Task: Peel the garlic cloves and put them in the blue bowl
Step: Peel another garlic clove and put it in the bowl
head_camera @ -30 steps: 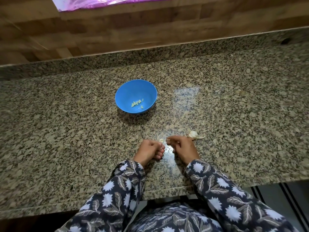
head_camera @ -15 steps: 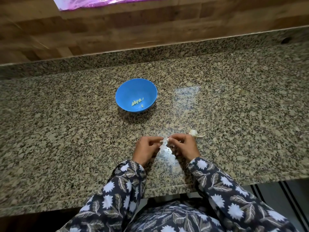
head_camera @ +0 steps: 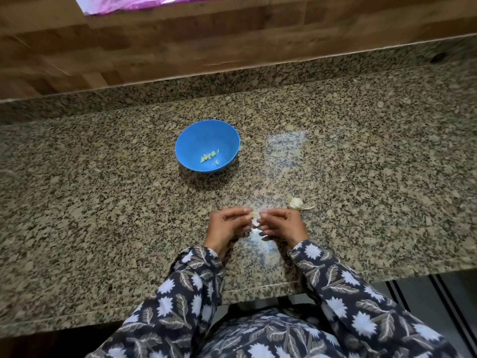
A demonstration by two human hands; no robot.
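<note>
The blue bowl [head_camera: 196,140] stands on the granite counter with several peeled garlic cloves [head_camera: 209,156] at its bottom. Nearer to me, my left hand [head_camera: 227,226] and my right hand [head_camera: 281,224] meet fingertip to fingertip, both pinching one small pale garlic clove [head_camera: 255,215] just above the counter. A bit of white skin hangs below the clove, between the fingers. Just beyond my right hand lies the rest of the garlic bulb [head_camera: 296,203], white, with a thin stalk pointing right.
The granite counter [head_camera: 361,164] runs the full width, with a raised granite strip and a wood-look wall behind. Its front edge passes under my forearms. A pink sheet [head_camera: 144,2] shows at the top. Dark floor lies at the lower right.
Both hands have drawn together and lifted slightly; the fingertips now close round the clove, with loosened skin showing between them. The bowl and the bulb have stayed put.
</note>
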